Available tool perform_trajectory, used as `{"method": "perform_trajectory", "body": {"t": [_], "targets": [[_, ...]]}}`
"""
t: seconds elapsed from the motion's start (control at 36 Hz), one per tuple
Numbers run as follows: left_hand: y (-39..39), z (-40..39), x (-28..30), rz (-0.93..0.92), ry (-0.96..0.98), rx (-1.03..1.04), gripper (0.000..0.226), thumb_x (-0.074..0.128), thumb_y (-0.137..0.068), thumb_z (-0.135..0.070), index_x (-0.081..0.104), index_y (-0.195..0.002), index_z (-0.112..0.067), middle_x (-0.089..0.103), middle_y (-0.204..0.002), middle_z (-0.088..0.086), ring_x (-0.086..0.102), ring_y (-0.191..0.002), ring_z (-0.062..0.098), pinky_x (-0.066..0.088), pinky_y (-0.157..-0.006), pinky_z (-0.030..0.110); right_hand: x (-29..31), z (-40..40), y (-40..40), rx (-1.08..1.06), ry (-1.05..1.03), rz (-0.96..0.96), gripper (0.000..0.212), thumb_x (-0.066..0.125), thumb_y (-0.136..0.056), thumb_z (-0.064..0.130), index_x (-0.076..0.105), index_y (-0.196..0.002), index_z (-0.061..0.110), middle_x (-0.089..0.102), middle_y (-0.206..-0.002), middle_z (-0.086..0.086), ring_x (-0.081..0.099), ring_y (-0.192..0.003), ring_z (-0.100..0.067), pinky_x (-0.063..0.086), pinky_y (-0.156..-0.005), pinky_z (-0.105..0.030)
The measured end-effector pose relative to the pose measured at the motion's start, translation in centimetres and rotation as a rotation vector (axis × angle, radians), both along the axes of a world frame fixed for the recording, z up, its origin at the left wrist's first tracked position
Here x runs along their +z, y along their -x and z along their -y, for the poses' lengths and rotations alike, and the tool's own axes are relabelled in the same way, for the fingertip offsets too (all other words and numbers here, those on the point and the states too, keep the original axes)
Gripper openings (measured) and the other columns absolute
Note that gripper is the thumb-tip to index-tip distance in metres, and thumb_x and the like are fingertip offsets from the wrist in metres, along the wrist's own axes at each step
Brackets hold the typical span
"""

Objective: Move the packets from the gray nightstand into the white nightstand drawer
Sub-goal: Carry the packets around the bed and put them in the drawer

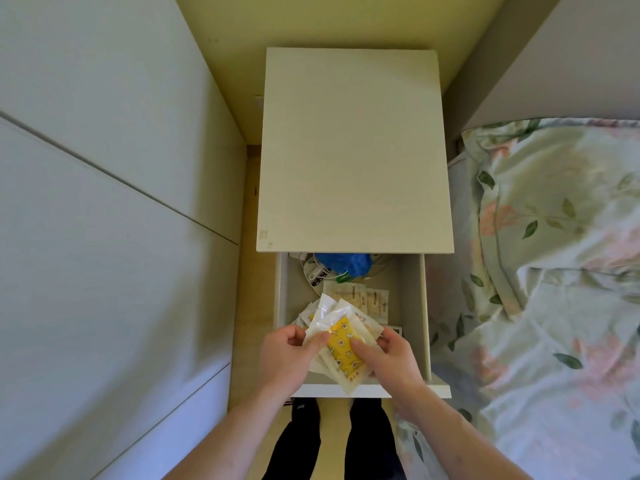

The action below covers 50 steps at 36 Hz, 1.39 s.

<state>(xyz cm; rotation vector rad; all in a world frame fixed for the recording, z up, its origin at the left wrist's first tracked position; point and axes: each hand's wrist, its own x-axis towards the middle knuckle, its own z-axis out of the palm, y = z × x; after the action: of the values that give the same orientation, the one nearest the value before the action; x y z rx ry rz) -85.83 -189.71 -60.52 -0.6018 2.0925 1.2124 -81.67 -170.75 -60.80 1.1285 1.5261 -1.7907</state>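
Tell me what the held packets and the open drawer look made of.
Packets: apparently thin clear plastic film, glossy, judging by glare and the yellow print showing through. Drawer: seemingly painted or laminated board, matte off-white, with flat straight walls; the core isn't visible.

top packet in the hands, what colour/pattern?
Yellow with small white shapes, inside a clear wrapper: the top packet, head view.

Soft, even daylight lit the scene, with a faint yellow-green cast on the wall (346, 19) behind the nightstand top (353, 150) and no harsh glare. A shallow shadow sat inside the open drawer (412, 306) under that top. The wide lens bowed the wardrobe panels (104, 202) at the left edge, and the picture was slightly soft throughout.
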Motion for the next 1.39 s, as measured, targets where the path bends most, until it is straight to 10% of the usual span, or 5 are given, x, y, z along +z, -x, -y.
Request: {"method": "perform_trajectory", "body": {"t": [0.5, 0.81, 0.94, 1.11, 1.39], "targets": [[2.0, 1.0, -2.4, 0.115, 0.130, -0.358, 0.025, 0.062, -0.093, -0.053, 0.064, -0.106, -0.032, 0.061, -0.097, -0.022, 0.056, -0.088, -0.007, 0.040, -0.065, 0.014, -1.8, -5.1, -4.1, -0.243, -0.165, 0.099, 0.022, 0.064, -0.098, 0.031, 0.071, -0.106, 0.012, 0.079, -0.094, -0.007, 0.077, -0.087, -0.023, 0.062, -0.072, -0.037], [-0.3, 4.0, -2.9, 0.105, 0.125, -0.307, 0.014, 0.062, -0.096, -0.042, 0.068, -0.091, -0.031, 0.069, -0.087, -0.011, 0.063, -0.083, 0.002, 0.044, -0.065, 0.021, -3.3, -1.1, -0.4, -0.129, -0.187, 0.088, 0.023, 0.057, -0.101, 0.023, 0.074, -0.095, 0.038, 0.078, -0.091, 0.008, 0.075, -0.085, -0.012, 0.064, -0.074, -0.034], [-0.4, 4.0, -3.2, 0.122, 0.140, -0.308, 0.017, 0.061, -0.096, -0.044, 0.069, -0.092, -0.029, 0.070, -0.084, -0.010, 0.062, -0.076, 0.005, 0.043, -0.061, 0.024, -5.2, -0.2, 0.4, -0.092, -0.289, 0.237, 0.048, 0.060, -0.097, 0.006, 0.055, -0.142, 0.023, 0.067, -0.122, -0.003, 0.070, -0.100, -0.024, 0.063, -0.082, -0.039], [0.3, 3.1, -3.4, 0.112, 0.134, -0.360, 0.014, 0.058, -0.097, -0.044, 0.068, -0.095, -0.034, 0.069, -0.094, -0.016, 0.062, -0.090, 0.000, 0.046, -0.070, 0.021, -5.8, -0.4, 0.7, -0.104, -0.377, 0.188, 0.053, 0.064, -0.095, 0.009, 0.051, -0.142, 0.028, 0.064, -0.101, 0.012, 0.066, -0.094, -0.013, 0.057, -0.081, -0.030], [1.5, 1.8, -1.8, 0.082, 0.175, -0.383, 0.009, 0.061, -0.095, -0.042, 0.067, -0.092, -0.036, 0.068, -0.096, -0.018, 0.062, -0.090, -0.002, 0.045, -0.068, 0.019, -3.8, -0.7, 1.7, 0.109, -0.358, 0.172, 0.064, 0.058, -0.099, 0.033, 0.029, -0.156, 0.028, 0.048, -0.151, 0.000, 0.053, -0.130, -0.023, 0.044, -0.093, -0.031]]}}
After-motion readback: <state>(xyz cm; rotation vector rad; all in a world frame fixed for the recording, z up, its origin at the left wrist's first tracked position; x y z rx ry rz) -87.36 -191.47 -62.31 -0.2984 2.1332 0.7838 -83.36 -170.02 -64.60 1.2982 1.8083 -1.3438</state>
